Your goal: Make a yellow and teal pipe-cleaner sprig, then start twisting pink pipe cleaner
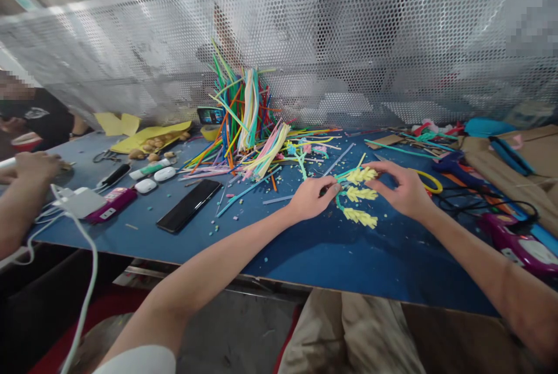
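Observation:
My left hand (310, 197) is pinched shut on the green stem of a pipe-cleaner sprig (360, 194) with three fuzzy yellow ears. My right hand (403, 188) grips the sprig's top ear from the right, fingers curled over it. The sprig hovers just over the blue table (331, 258), the two lower ears hanging free between my hands. A tall pile of coloured pipe cleaners (246, 124) stands behind my left hand.
A black phone (189, 205) lies left of my left arm, beside white earbud cases (154, 179) and a magenta device (111, 202). Another person's hand (37, 165) rests at the far left. A purple glue gun (518, 243) and cables lie at right. A perforated metal screen (349, 37) backs the table.

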{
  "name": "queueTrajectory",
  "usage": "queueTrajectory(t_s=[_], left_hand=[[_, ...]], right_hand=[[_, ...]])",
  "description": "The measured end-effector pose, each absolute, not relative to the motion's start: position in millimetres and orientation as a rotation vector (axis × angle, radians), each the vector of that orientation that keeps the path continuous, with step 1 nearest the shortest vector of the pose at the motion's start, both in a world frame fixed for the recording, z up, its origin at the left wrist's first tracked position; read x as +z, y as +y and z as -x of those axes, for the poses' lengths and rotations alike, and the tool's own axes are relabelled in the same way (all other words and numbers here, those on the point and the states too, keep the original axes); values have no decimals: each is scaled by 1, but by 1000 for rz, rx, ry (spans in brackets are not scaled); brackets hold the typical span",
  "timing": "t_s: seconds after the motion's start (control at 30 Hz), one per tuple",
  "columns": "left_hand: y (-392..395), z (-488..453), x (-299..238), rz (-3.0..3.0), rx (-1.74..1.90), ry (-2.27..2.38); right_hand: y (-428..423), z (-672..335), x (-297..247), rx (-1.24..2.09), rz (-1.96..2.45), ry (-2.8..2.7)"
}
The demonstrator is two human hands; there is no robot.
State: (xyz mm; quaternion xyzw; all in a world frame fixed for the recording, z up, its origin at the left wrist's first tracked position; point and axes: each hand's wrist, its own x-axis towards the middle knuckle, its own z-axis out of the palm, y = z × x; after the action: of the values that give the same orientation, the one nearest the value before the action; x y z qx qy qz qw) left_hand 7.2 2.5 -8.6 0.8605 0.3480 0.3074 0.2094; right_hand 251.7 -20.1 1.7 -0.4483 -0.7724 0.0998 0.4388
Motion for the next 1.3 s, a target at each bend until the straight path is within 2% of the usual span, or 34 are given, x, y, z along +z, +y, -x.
queueTrajectory(t_s=[0.53,0.93,1.3], left_hand=[[10,-5,-13,-2389,913,758],[14,-6,-12,-2356,914,828],[21,-7,-22,-2378,839,833]], right_hand=[[-12,-258,-2,297,1184,-1792],[-5,-263,-8,384,1162,-1815],[-6,-264,-7,330,1173,-1829]])
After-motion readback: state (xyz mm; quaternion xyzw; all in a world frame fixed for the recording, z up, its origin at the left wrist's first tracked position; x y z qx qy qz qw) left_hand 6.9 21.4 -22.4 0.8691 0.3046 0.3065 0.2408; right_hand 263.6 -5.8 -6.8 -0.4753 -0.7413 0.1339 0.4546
